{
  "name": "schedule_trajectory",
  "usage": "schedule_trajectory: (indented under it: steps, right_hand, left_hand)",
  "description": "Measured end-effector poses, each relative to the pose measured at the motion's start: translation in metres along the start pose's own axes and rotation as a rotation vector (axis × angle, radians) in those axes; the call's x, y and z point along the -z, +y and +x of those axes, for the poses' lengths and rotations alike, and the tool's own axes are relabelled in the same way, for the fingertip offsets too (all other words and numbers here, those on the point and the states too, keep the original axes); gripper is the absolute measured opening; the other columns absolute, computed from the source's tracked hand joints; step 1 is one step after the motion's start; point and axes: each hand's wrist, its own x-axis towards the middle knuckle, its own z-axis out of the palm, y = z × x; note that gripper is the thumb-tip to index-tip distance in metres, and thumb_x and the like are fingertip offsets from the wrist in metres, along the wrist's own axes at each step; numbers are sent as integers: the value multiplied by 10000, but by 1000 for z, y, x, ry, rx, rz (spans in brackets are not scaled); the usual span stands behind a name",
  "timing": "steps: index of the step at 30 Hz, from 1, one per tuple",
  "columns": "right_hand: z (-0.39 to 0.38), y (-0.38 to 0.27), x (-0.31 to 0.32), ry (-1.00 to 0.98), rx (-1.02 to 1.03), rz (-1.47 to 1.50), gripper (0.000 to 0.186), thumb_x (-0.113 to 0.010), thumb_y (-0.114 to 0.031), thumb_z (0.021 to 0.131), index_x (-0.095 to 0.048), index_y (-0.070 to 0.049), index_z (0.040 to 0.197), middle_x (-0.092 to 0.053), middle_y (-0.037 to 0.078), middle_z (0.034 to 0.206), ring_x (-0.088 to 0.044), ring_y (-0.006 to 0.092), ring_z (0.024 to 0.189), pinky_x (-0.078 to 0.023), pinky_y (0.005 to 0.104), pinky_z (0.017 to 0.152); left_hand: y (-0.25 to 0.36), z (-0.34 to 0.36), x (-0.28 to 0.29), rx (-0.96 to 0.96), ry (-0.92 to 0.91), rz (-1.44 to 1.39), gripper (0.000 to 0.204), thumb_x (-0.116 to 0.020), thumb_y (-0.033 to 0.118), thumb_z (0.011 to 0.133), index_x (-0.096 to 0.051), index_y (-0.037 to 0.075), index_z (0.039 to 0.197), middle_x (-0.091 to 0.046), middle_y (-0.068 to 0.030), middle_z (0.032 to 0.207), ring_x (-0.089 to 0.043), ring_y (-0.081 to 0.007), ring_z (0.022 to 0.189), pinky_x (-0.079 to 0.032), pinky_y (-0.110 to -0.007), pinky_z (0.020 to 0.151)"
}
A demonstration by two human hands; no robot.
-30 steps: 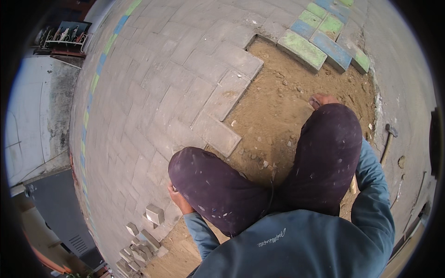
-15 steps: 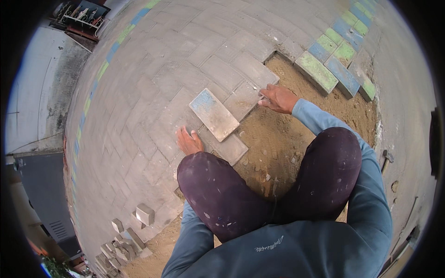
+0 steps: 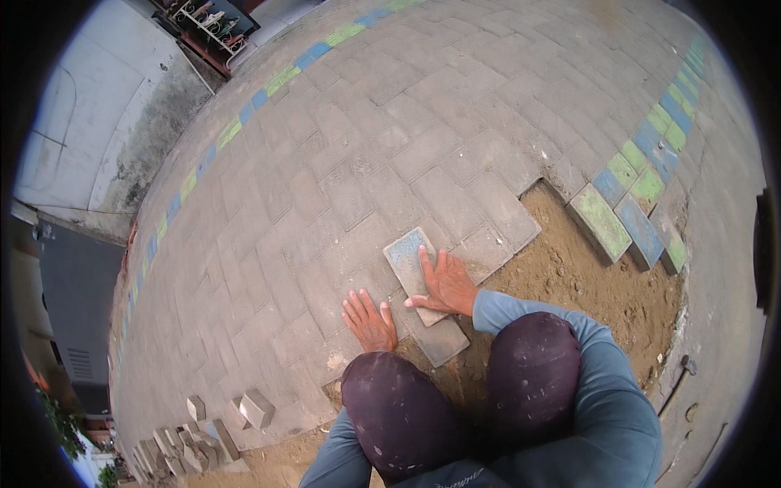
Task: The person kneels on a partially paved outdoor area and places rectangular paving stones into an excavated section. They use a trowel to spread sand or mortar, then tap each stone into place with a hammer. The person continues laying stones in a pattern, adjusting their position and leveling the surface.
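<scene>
A loose grey paving block [image 3: 404, 259] with a worn blue patch lies on top of the laid pavers [image 3: 317, 244]. My right hand [image 3: 447, 286] rests over its right side, fingers spread, thumb across its near part. Flat on the pavers left of the block lies my left hand [image 3: 372, 324], its fingers apart and holding nothing. Partly under the loose block, another grey paver [image 3: 442, 342] sits at the edge of the sand bed [image 3: 561, 276].
Green and blue painted blocks [image 3: 600, 224] stick out over the sand at the right. A hammer [image 3: 679, 386] lies on the concrete strip beyond. Broken blocks [image 3: 183, 447] are piled at the lower left. My knees [image 3: 533, 358] flank the near sand.
My right hand has moved left from the pavers' edge by the sand onto the loose block. My left hand stays flat on the pavers. The view has shifted.
</scene>
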Motion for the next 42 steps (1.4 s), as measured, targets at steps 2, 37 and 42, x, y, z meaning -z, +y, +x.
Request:
schedule_trajectory:
  steps: [2,37,42]
  right_hand:
    - [7,-4,-2,-33,-44,25,1230,-622,-792,814,-287,169,1504,-506,309,1085,-537,385,950,-451,484,830]
    - [-76,196,105,217,-554,-191,961,-823,-493,754,-425,-150,1559,-429,358,1401,-455,502,1274,-336,565,1076]
    - [-84,232,93,226,-554,-377,938,-835,-457,760,-417,-167,1547,-455,319,1359,-483,469,1202,-366,557,1005]
  left_hand:
    - [1,-1,1,1,-16,2,656,-485,368,1053,-301,39,1590,-217,-220,1672,-143,-432,1551,-95,-571,1250]
    - [-4,2,-12,5,93,-33,600,-542,263,1014,-379,114,1572,-315,-149,1654,-244,-383,1536,-169,-555,1241]
    - [-4,3,-17,3,78,-28,607,-537,266,1019,-364,116,1581,-300,-148,1660,-232,-379,1540,-162,-554,1244]
